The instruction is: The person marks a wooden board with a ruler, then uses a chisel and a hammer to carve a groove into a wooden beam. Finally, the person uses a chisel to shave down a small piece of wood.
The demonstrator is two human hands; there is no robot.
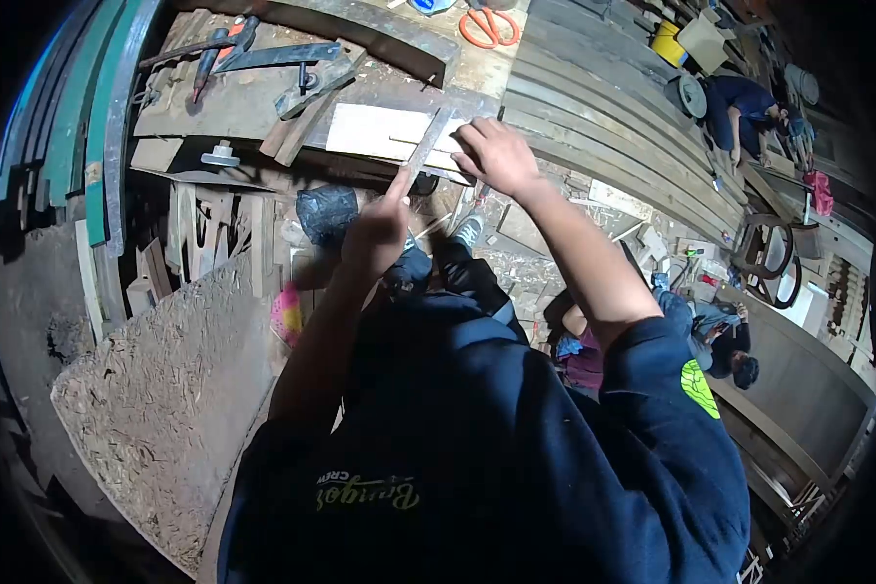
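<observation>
The left hand (378, 234) pinches a flat, straight grey strip (430, 138) slanting across a smooth, pale board (360, 129) on the scuffed bench (180, 119). The right hand (498, 156) bends fingers over the board; I cannot tell its grip.

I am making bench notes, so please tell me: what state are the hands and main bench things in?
Left hand: closed on the thin flat grey metal strip.
Right hand: fingers bent, at the white rectangular board.
Metal strip: held, slanting over the board.
Board: lying flat.
Orange-handled scissors: lying down, blade opening unclear.
Orange-and-black hand tool: lying unheld.
</observation>
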